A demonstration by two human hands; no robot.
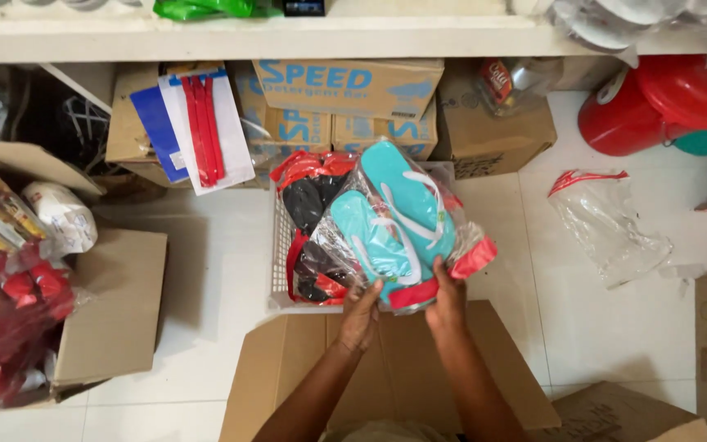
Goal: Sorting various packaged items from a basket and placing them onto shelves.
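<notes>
Fingers of left hand and right hand grip one bagged pair | two teal flip-flops | one white basket

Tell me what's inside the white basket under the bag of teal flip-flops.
The white basket holds more bagged flip-flops, black with red trim. Both hands, left and right, hold the teal flip-flops above it, hiding the basket's right side and bottom.

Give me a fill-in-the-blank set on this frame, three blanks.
1. Both hands, left hand and right hand, hold a clear bag of ____-coloured flip-flops.
2. The bag is held over a white ____ holding more bagged footwear.
3. An empty clear bag lies on the ____.

Missing words: turquoise; basket; floor
</notes>
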